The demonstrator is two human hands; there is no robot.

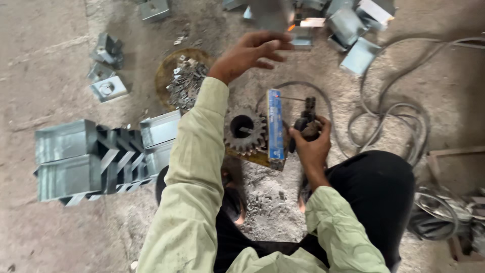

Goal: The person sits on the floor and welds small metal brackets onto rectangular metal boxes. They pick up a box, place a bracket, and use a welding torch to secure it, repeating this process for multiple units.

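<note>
A dark electrode holder [306, 124] is gripped in the right hand [314, 146], whose fingers are closed tightly around its handle, with a thin rod [292, 98] seen projecting from the clamp toward the left. The left hand [251, 52] is raised above the floor [45, 60] with fingers loosely spread and slightly curled, and nothing is held in it. Just to the left of the right hand, 1 long narrow blue box [275, 129] with a pale printed label is stood on its edge, reaching from near the wrist level upward past the knuckles. Directly beyond that box, 1 toothed steel gear [245, 130] with a round bore is laid flat on a yellowish plate. Below and to the left of the left hand, 1 round rusty disc [174, 71] is covered with a heap of small metal pieces, too many to be counted. Further left of the left sleeve, 1 stack of folded grey sheet-metal channels [91, 156] is laid on the floor, and 3 small brackets [106, 65] are scattered above it. Above and to the right of the left hand, several grey metal boxes [353, 35] are piled; their exact number cannot be told. Grey cables [394, 116] are looped to the right of the right hand.
</note>
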